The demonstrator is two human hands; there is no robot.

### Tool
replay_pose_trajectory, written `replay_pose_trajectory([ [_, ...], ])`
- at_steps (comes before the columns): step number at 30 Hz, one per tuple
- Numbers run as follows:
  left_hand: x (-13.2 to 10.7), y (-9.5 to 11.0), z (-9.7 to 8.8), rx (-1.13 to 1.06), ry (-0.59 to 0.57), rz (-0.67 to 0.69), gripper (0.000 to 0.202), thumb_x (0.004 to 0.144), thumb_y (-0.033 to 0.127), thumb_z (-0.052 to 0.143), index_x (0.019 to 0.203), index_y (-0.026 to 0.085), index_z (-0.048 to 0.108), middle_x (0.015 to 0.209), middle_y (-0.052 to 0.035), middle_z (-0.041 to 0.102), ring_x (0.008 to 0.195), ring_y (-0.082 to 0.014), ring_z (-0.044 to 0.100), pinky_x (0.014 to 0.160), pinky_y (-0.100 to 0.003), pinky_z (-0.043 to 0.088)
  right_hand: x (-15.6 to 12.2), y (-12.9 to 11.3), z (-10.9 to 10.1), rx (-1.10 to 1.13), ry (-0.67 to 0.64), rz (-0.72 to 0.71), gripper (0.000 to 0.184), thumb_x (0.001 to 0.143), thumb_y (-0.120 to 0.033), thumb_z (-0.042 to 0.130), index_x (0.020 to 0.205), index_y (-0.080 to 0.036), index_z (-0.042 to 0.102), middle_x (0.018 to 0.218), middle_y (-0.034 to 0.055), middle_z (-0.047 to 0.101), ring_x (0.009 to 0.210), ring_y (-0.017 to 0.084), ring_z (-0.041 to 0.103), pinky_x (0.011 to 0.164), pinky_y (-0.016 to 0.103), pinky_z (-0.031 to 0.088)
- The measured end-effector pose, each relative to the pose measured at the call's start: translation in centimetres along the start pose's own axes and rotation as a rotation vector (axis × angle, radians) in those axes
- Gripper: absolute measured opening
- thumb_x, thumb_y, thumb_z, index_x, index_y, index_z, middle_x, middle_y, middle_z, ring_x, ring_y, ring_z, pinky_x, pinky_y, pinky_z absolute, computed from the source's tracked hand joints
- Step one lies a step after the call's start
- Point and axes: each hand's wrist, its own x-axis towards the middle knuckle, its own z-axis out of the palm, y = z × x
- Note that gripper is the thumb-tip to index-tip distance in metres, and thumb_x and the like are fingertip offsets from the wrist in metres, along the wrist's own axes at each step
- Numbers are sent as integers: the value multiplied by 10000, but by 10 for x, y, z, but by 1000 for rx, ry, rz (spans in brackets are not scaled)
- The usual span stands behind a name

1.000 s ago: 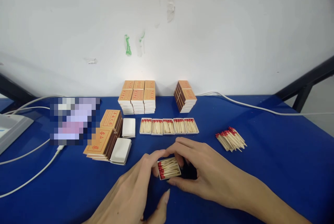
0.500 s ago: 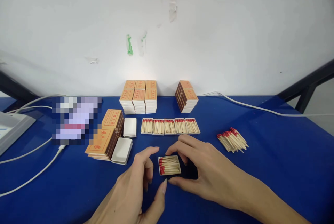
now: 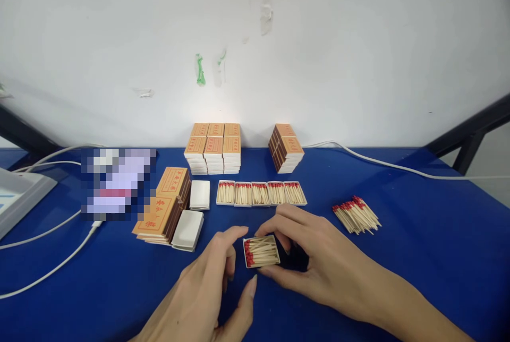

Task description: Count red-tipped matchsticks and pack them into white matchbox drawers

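A small white matchbox tray (image 3: 262, 251) full of matches lies between my two hands, their red heads toward its left side. My right hand (image 3: 314, 254) grips the tray, thumb at its near edge and index finger at its far edge. To the left, my left hand (image 3: 215, 278) is open, thumb and index finger spread apart beside the tray. The index fingertip comes close to its far left corner; whether it touches I cannot tell. Beyond my hands stands a row of several filled matchbox trays (image 3: 260, 194), match heads facing the wall.
A pile of loose matches (image 3: 356, 214) lies to the right. White empty-looking trays (image 3: 188, 229) stand upside down or blank-side up beside orange matchbox sleeves (image 3: 161, 209) at left. Stacked matchboxes (image 3: 213, 148) and a smaller stack (image 3: 286, 148) stand by the wall. A white cable (image 3: 378, 162) crosses behind.
My right thumb and index finger have closed in on the filled tray. The tray has shifted slightly toward the right hand. My left hand stays spread; the view has moved slightly.
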Motion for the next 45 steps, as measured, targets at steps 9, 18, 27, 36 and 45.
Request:
replay_pose_trajectory([
  [9,5,1,-3,129,-114,202,633,1069,124,558,1673,314,531,1036,-15,561,686,-132,662,608,-240,637,1,0,1,15,-56,27,240,1007,-236,852,1224,-262,754,1156,22,706,1023,204,691,813,335,525],
  [18,5,1,-5,292,-116,225,507,1077,175,574,1579,242,572,1029,-31,528,721,-171,661,582,-284,629,-1,0,3,32,-68,18,216,1037,-257,822,1237,-255,738,1164,23,701,1030,203,689,819,333,522],
  [27,6,3,-6,372,-125,274,369,1080,177,570,1446,204,607,1002,-42,547,706,-195,671,541,-291,614,-1,-2,1,32,-74,32,221,1026,-215,824,1225,-264,742,1161,17,709,1049,206,688,828,334,522],
  [36,5,1,-4,358,-140,259,524,1084,198,578,1607,193,539,1029,-47,545,733,-198,696,562,-303,644,-1,0,4,27,-89,34,227,1029,-249,833,1236,-258,739,1146,21,713,1030,211,685,808,330,510],
  [45,7,1,-5,407,-148,290,498,1086,223,601,1581,179,564,1016,-56,576,765,-224,704,570,-321,652,-1,2,6,40,-78,29,230,1032,-251,838,1237,-261,734,1131,8,709,998,197,678,827,335,506],
])
